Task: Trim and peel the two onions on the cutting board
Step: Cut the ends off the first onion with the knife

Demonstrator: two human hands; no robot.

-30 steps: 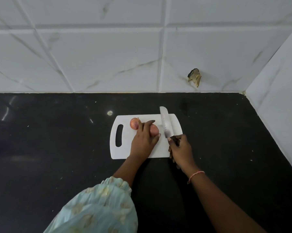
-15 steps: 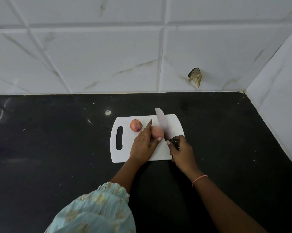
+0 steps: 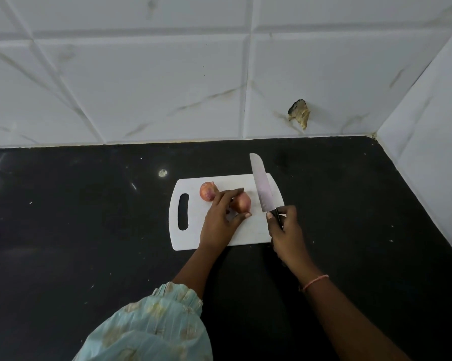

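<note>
Head view shows a black tabletop (image 3: 89, 243) that meets a white tiled wall (image 3: 141, 87) at the far side and at the right. On the tabletop lies a white cutting board (image 3: 191, 237) with a handle slot at its left end. Two onions are on the board, in its far half. The left onion (image 3: 208, 191) lies alone, near the slot side, and nothing touches it. The right onion (image 3: 243, 202) is just beside it, a little nearer to the person, and still has its brown skin.

The left hand (image 3: 221, 222) holds the right onion: the forefinger lies over its far side and the thumb presses at its near side, so the fingers are curled around it. The right hand (image 3: 287, 230) grips the dark handle of a knife (image 3: 262, 188). The blade points to the far side, its tip goes past the far edge of the board, and it stands just right of the held onion. I cannot tell if the blade touches the board.

The left arm has a light green sleeve (image 3: 154, 324), and the right wrist wears a thin orange band (image 3: 314, 282). A brown damaged spot (image 3: 299, 114) is on the wall tile.
</note>
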